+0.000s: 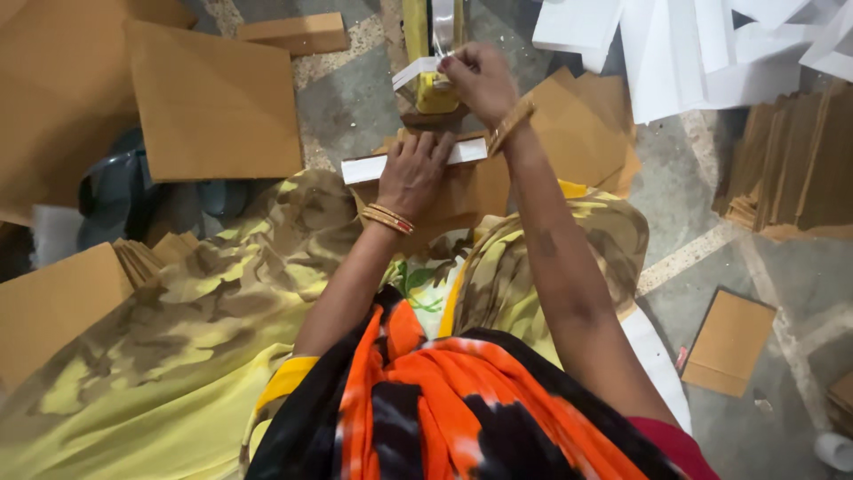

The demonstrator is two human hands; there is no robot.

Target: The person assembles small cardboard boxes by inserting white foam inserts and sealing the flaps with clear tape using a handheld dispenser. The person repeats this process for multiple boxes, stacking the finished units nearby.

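left hand (412,172) flat, pressing white-edged board (373,166) on lap | right hand (480,80) pinching tape strip (416,69) at dispenser (433,84) just ahead | board seems untaped yet | brown sheets (213,102) stacked left, apparently waiting

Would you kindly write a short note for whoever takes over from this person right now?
Left hand presses flat on a white-edged brown board in the lap.
Right hand pinches a white strip at the yellow tape stand.
Brown sheets lie on the floor to the left, white sheets top right.
The strip is not yet on the board.
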